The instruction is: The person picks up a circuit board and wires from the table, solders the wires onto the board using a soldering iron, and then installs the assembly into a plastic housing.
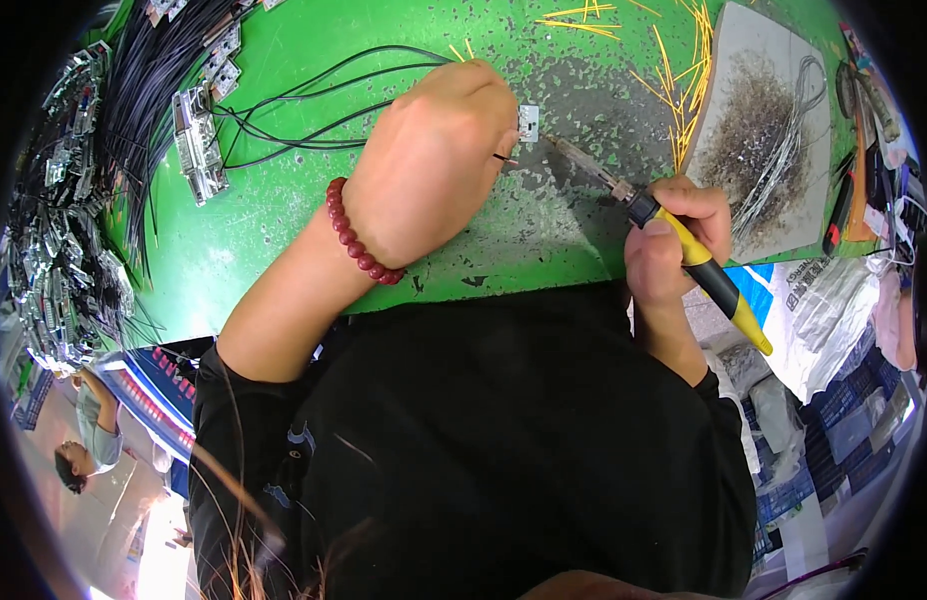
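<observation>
Soldering under way on a worn green surface: the left hand, fingers pinched on a thin wire, steadies a small metal part while the right hand, fingers wrapped around a yellow-handled soldering iron, brings the tip close. Wired pieces are heaped at far left, suggesting many done. White printed plastic bags hang off the right edge.

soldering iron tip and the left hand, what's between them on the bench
In the head view, a small silver metal part sits between the left hand and the soldering iron tip, on the worn green bench. The right hand holds the iron.
</observation>
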